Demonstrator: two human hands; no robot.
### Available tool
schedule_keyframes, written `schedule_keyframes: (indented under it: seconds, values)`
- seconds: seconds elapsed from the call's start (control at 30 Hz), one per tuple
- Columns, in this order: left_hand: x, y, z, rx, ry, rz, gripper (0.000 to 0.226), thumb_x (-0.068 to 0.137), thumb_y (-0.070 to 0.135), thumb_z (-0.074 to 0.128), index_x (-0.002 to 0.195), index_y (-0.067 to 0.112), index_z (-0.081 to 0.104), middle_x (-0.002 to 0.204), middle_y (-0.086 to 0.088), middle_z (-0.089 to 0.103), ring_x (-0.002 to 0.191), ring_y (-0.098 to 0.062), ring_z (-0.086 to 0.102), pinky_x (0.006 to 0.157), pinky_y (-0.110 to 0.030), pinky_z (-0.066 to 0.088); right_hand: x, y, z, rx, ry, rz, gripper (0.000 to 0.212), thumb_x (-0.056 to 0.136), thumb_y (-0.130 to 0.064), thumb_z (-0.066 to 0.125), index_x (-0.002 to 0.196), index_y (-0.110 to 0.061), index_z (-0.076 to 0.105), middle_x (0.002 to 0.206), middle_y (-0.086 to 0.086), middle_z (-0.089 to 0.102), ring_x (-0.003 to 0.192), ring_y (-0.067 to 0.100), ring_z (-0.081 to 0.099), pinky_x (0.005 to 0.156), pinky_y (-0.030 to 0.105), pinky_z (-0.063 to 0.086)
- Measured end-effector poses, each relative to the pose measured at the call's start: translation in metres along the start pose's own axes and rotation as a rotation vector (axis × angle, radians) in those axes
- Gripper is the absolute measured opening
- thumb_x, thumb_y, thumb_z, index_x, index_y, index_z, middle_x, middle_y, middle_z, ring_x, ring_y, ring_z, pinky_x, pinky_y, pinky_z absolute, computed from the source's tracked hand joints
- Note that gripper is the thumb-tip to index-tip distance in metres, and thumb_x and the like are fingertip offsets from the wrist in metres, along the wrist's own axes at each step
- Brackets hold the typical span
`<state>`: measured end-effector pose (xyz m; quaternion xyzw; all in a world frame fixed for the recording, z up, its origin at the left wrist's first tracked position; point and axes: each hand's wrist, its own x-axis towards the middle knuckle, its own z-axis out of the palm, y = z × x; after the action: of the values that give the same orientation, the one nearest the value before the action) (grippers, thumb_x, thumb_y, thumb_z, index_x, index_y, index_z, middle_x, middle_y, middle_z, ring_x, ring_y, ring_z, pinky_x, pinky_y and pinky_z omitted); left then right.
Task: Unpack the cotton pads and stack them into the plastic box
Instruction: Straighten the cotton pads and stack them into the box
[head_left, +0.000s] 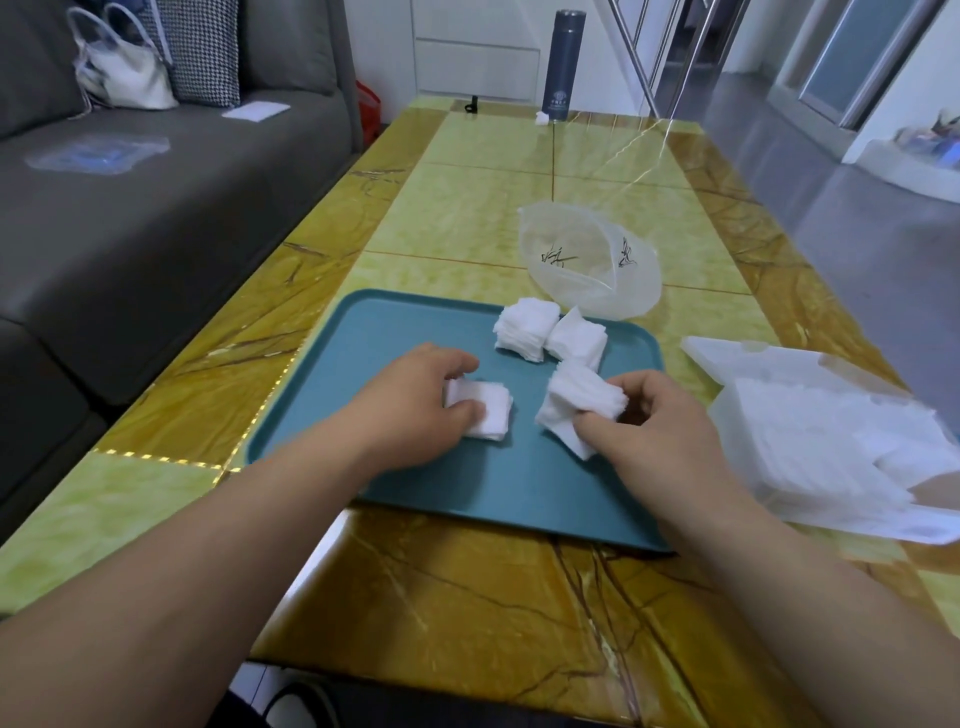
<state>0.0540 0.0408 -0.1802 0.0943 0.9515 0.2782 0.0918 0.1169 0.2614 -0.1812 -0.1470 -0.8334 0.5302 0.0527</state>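
On the teal tray (395, 332) my left hand (415, 400) grips a small stack of white cotton pads (485, 410) between thumb and fingers. To its right, my right hand (654, 431) pinches a looser, fanned bunch of cotton pads (576, 400). Two more piles of pads (545, 332) lie at the tray's far edge. The clear plastic box (831, 441) sits open at the right of the tray, with white pads stacked inside and its lid (737, 358) swung back. An emptied clear plastic bag (592, 260) lies beyond the tray.
The yellow-green marble table (467, 587) runs away from me. A dark blue flask (563, 67) stands at its far end. A grey sofa (156, 208) with a white handbag (124, 67) lines the left side. Grey floor is at the right.
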Motion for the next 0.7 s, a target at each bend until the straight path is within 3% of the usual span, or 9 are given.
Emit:
schedule_keyframes:
  seconds: [0.13, 0.23, 0.37, 0.43, 0.57, 0.7]
  values:
    - [-0.004, 0.002, -0.007, -0.088, -0.109, -0.051, 0.037, 0.086, 0.037, 0.08, 0.121, 0.03, 0.069, 0.109, 0.009, 0.069, 0.091, -0.008, 0.065, 0.079, -0.024, 0.052, 0.001, 0.001, 0.001, -0.004, -0.008, 0.005, 0.019, 0.082, -0.017, 0.079, 0.095, -0.024, 0.068, 0.091, -0.003, 0.073, 0.088, 0.017, 0.068, 0.071, 0.026, 0.049]
    - [-0.007, 0.004, -0.008, -0.135, -0.119, -0.069, 0.024, 0.082, 0.035, 0.084, 0.101, 0.027, 0.072, 0.095, 0.006, 0.07, 0.08, -0.008, 0.064, 0.06, -0.021, 0.045, 0.002, 0.002, 0.002, -0.006, -0.009, -0.002, 0.02, 0.081, -0.017, 0.08, 0.095, -0.025, 0.068, 0.09, -0.005, 0.073, 0.085, 0.014, 0.068, 0.068, 0.024, 0.048]
    - [-0.011, 0.005, -0.009, -0.197, -0.061, -0.011, 0.018, 0.081, 0.027, 0.085, 0.094, 0.026, 0.073, 0.088, 0.006, 0.07, 0.073, -0.008, 0.061, 0.053, -0.011, 0.043, 0.004, 0.004, 0.001, 0.011, -0.013, -0.022, 0.019, 0.081, -0.016, 0.08, 0.094, -0.025, 0.068, 0.088, -0.006, 0.073, 0.072, 0.0, 0.063, 0.062, 0.014, 0.047]
    - [-0.015, 0.007, -0.01, -0.293, -0.055, 0.063, 0.014, 0.083, 0.019, 0.083, 0.093, 0.026, 0.076, 0.088, 0.005, 0.074, 0.075, -0.007, 0.063, 0.057, -0.007, 0.044, 0.004, 0.004, 0.001, 0.022, -0.025, -0.044, 0.021, 0.081, -0.016, 0.082, 0.094, -0.026, 0.07, 0.086, -0.008, 0.075, 0.07, -0.004, 0.064, 0.061, 0.01, 0.047]
    - [-0.023, 0.017, -0.009, -0.384, -0.186, 0.2, 0.025, 0.086, 0.009, 0.08, 0.103, 0.026, 0.08, 0.096, 0.006, 0.079, 0.087, -0.007, 0.071, 0.076, -0.013, 0.052, 0.001, 0.001, 0.0, 0.047, -0.137, -0.092, 0.026, 0.082, -0.008, 0.082, 0.098, -0.025, 0.073, 0.086, -0.012, 0.079, 0.077, -0.005, 0.07, 0.065, 0.007, 0.05]
    - [-0.023, 0.022, -0.001, -0.404, -0.148, 0.2, 0.023, 0.082, 0.008, 0.084, 0.098, 0.022, 0.079, 0.09, 0.008, 0.08, 0.075, 0.0, 0.07, 0.068, -0.007, 0.049, 0.0, -0.001, 0.0, 0.007, -0.231, -0.109, 0.028, 0.081, -0.015, 0.086, 0.104, -0.025, 0.075, 0.091, -0.014, 0.08, 0.082, -0.004, 0.072, 0.066, 0.007, 0.049]
